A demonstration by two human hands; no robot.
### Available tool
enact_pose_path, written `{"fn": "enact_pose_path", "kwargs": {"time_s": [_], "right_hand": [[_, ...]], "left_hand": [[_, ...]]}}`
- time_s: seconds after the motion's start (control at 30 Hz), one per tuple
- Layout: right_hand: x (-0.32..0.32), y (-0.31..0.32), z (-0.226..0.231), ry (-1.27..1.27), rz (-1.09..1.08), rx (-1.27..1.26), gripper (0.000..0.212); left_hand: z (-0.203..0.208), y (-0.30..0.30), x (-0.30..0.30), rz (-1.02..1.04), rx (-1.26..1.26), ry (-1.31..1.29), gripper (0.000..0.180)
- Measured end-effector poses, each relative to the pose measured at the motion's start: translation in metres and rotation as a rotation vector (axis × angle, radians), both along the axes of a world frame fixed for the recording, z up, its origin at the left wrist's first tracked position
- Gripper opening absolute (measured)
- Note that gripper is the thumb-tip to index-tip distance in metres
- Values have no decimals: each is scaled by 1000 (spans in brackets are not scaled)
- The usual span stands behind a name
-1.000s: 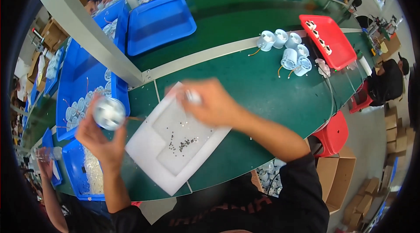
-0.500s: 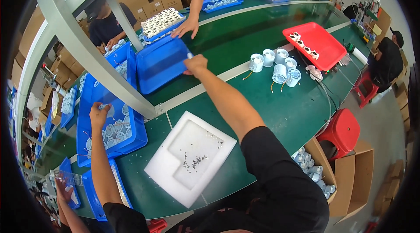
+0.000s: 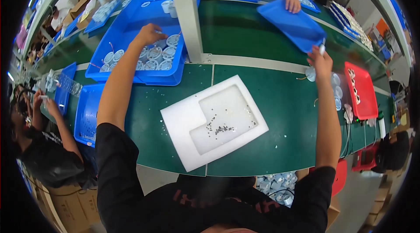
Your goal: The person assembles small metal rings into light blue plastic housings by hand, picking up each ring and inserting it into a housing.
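Note:
My left hand point(image 3: 151, 34) reaches into a large blue bin point(image 3: 127, 22), its fingers curled down over pale blue round cup-shaped parts point(image 3: 153, 53). Whatever lies under those fingertips is mostly hidden. Out to the right, my right hand point(image 3: 321, 61) is closed around a short white stick-like tool point(image 3: 322, 49). That hand is at the near corner of a flat blue tray point(image 3: 293, 25), which is tilted and slightly blurred. Across the bench, another person's hand point(image 3: 292, 3) lies on the tray's far edge. Whether my right fingers also grip the tray, I cannot tell.
A white foam block point(image 3: 179, 134) with small dark pieces point(image 3: 223, 130) in its recess lies before me. A metal post point(image 3: 186, 14) rises beside the bin. At right are a red tray point(image 3: 365, 97) and several pale blue cups point(image 3: 336, 86). Another worker point(image 3: 43, 145) sits left.
My view has swung round. The blue tray has moved right, away from the post, with my right hand and the other person's hand at it. My left hand has shifted within the bin.

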State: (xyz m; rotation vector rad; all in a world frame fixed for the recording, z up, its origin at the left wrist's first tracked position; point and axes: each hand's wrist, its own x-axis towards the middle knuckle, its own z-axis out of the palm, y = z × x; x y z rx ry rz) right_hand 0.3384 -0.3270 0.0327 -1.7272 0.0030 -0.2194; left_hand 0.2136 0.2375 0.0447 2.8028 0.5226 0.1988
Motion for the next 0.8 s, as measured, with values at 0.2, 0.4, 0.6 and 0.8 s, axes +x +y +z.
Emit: {"fn": "enact_pose_path", "kwargs": {"time_s": [0.2, 0.4, 0.6, 0.8], "right_hand": [[-83, -72, 7, -407, -131, -1121, 28], [-122, -106, -8, -335, 56, -1237, 31], [-94, -105, -21, -444, -46, -1288, 26], [-82, -91, -2, -243, 29, -1408, 31]], "left_hand": [[-1, 0, -23, -98, -41, 76, 45], [5, -10, -18, -113, -126, 127, 52], [16, -22, -35, -93, 96, -317, 47], [49, -98, -117, -233, -43, -882, 30]]}}
